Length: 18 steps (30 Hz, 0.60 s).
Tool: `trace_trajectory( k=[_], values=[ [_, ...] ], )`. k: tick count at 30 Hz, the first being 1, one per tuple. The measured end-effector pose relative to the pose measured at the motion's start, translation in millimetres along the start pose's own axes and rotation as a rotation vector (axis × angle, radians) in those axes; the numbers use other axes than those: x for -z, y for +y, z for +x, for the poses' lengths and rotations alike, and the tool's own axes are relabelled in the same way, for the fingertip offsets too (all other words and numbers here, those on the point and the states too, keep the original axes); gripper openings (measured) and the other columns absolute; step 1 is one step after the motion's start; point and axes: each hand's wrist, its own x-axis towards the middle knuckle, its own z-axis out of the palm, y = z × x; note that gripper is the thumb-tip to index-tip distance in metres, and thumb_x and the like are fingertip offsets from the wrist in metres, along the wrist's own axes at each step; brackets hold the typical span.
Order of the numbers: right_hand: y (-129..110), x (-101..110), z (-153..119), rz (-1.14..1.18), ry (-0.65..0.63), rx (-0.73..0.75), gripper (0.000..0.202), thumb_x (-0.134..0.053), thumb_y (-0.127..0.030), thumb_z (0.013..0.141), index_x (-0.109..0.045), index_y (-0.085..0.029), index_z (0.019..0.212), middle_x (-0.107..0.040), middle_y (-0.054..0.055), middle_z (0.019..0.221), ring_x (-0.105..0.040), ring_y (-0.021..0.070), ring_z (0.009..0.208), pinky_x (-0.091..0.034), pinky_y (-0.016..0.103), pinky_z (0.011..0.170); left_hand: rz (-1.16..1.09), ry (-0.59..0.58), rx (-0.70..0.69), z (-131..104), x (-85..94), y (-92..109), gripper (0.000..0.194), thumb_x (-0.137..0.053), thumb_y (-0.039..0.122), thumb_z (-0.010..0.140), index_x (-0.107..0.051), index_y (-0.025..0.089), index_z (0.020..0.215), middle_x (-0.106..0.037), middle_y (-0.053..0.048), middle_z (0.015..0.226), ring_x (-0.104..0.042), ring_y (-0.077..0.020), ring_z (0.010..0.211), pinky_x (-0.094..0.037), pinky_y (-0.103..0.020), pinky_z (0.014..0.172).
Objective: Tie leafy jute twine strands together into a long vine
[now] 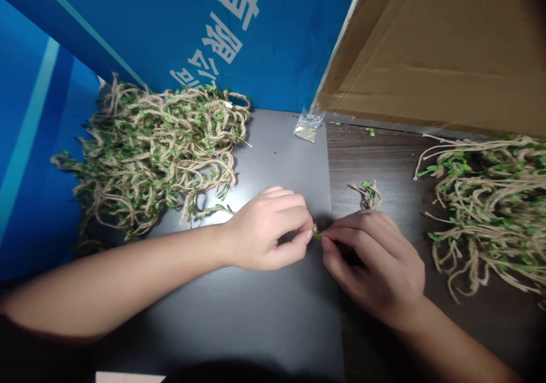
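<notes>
My left hand (pixel 273 229) and my right hand (pixel 379 260) meet over the table, each closed in a pinch. Between their fingertips shows a short bit of leafy twine (pixel 316 232), tan with some green. Most of that piece is hidden by my fingers. Just beyond my right hand, twine ends with green leaves (pixel 370 194) stick up; whether they belong to the same piece I cannot tell. Behind my left hand, a strand with small leaves (pixel 213 209) trails out from the big pile.
A large heap of leafy twine (pixel 162 149) lies at the left, and another heap (pixel 490 212) at the right. Blue printed panels (pixel 290 36) and a brown cardboard box side (pixel 435 53) wall off the back. A clear plastic scrap (pixel 307 127) lies on the grey sheet (pixel 264 314).
</notes>
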Motion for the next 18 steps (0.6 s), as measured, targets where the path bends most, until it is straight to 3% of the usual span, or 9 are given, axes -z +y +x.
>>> trace_trajectory(
  k=[8, 18],
  values=[
    [4.5, 1.7, -2.0, -0.052, -0.030, 0.069, 0.035, -0.077, -0.007, 0.087, -0.067, -0.017, 0.118, -0.074, 0.009, 0.102, -0.065, 0.0222, 0.088, -0.050, 0.041, 0.080, 0.019, -0.012, 0.019, 0.2, -0.6, -0.3, 0.013, -0.054, 0.017, 0.095, -0.059, 0.018, 0.082, -0.062, -0.002, 0.075, -0.054, -0.0149, 0.071, -0.043, -0.032, 0.071],
    [5.0, -1.8, 0.2, -0.118, -0.047, 0.073, 0.022, -0.074, -0.007, 0.090, -0.065, -0.015, 0.108, -0.073, 0.008, 0.100, -0.062, 0.0201, 0.086, -0.048, 0.040, 0.080, 0.031, -0.010, 0.035, 0.3, -1.0, -0.4, 0.015, -0.055, 0.017, 0.095, -0.061, 0.017, 0.082, -0.064, -0.002, 0.076, -0.054, -0.0147, 0.072, -0.043, -0.032, 0.072]
  ],
)
